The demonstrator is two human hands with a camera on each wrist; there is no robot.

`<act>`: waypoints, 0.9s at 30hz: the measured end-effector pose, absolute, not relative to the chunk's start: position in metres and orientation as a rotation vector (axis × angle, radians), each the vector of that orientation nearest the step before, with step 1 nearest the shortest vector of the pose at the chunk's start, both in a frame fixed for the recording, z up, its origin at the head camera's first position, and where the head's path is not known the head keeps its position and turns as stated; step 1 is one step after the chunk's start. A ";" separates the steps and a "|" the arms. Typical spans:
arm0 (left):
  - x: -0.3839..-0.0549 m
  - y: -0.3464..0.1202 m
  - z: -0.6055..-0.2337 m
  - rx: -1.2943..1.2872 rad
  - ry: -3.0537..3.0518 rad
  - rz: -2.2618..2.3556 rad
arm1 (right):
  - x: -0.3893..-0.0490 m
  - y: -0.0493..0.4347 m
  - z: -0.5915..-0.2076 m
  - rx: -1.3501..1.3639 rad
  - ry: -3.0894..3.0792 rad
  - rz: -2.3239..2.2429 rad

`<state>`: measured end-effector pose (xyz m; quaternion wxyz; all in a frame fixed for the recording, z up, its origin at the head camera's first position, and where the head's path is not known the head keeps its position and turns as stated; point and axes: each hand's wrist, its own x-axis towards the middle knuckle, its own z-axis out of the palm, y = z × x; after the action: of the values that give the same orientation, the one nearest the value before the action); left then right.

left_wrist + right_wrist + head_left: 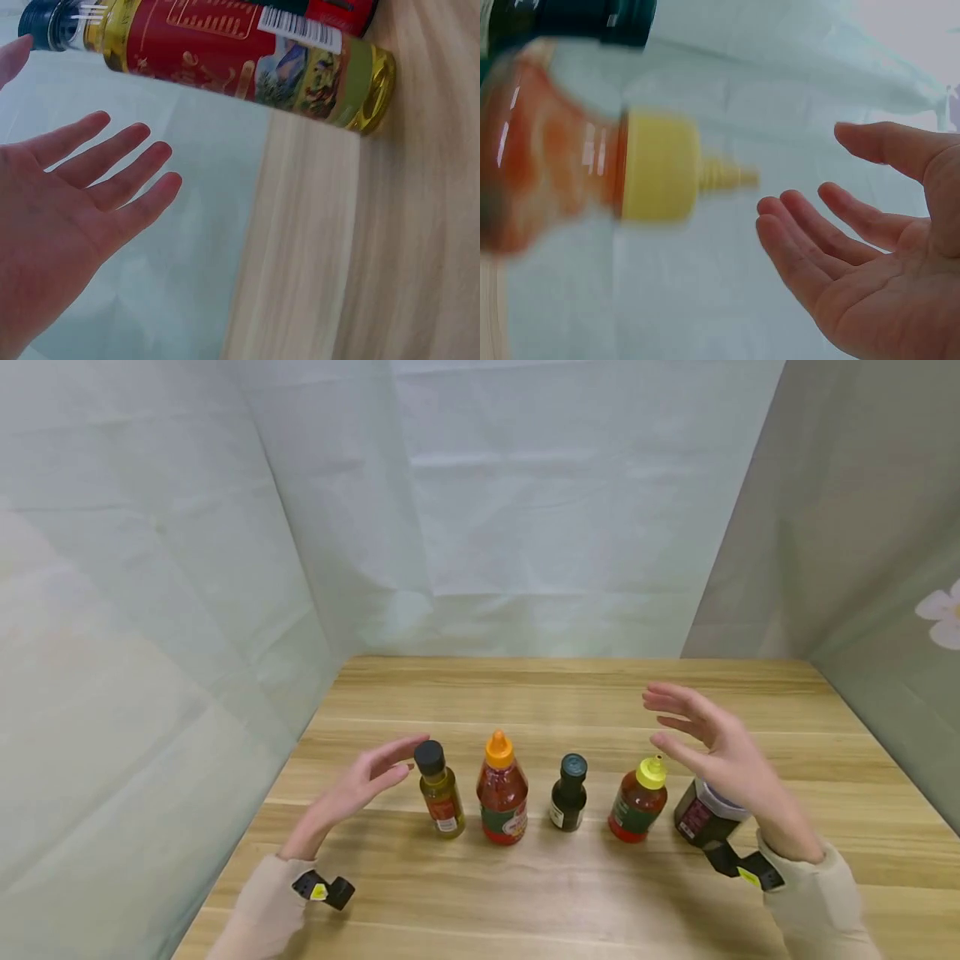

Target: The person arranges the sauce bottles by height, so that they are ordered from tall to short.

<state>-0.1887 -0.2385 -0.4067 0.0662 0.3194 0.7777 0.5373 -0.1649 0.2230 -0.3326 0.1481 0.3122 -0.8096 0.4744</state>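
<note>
My left hand (375, 777) is beside the olive oil bottle (442, 797), its fingers apart and nothing in them. In the left wrist view that bottle (202, 45) shows a red label and dark cap, above the spread fingers (127, 157). Over on the right, my right hand (712, 743) hovers above a dark jar (697, 814) and near the yellow-capped sauce bottle (637, 802), holding nothing. The right wrist view shows that bottle's yellow cap (660, 166) pointing toward the loosely bent fingers (802, 247).
Between the hands stand a red chili sauce bottle (502, 802) with an orange cap and a small dark bottle (570, 797). All are upright in a row on the wooden table (525, 693). Pale cloth (562, 527) hangs behind and at both sides.
</note>
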 end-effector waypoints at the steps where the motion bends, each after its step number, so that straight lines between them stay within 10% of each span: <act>1: -0.188 -0.237 -0.408 0.962 2.325 1.633 | -0.164 0.218 -0.333 0.914 -2.340 1.377; 27: -0.184 -0.214 -0.428 0.852 2.260 1.718 | -0.183 0.106 -0.346 1.165 -2.729 1.440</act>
<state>-0.1842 -0.2139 -0.4278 0.0890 0.2862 0.7595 0.5773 -0.1828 0.1061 -0.3457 -0.0781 0.3521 -0.8249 0.4353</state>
